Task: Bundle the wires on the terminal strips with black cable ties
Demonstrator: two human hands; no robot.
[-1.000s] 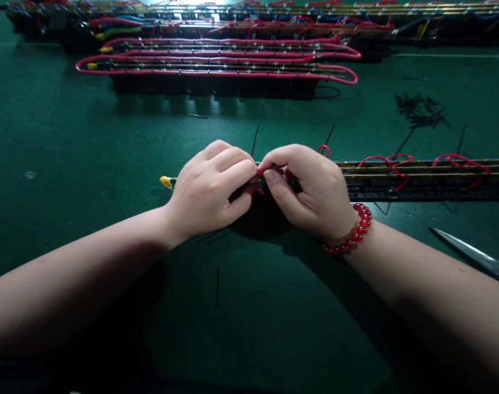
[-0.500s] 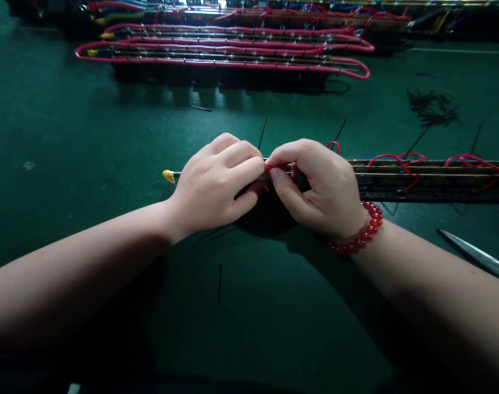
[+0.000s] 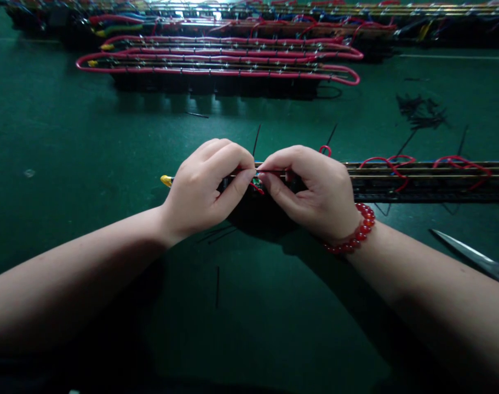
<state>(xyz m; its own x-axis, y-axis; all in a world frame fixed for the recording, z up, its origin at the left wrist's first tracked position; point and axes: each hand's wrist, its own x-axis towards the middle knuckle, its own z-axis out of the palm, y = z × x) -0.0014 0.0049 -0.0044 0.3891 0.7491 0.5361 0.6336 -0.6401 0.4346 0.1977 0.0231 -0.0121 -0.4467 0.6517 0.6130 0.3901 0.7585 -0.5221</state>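
We pinch the thumb and finger of our left hand (image 3: 210, 183) together, and our right hand (image 3: 315, 189) pinches just beside it. We cannot tell what tiny bit is in them. Both are over the long strip (image 3: 422, 181), which lies across the green worktop (image 3: 89, 137). A short red wire (image 3: 256, 189) pokes out under our fingertips. The scissors (image 3: 471, 251) lie near our right arm, below the strip.

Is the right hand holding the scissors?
No, the scissors lie on the green table, apart from the right hand.
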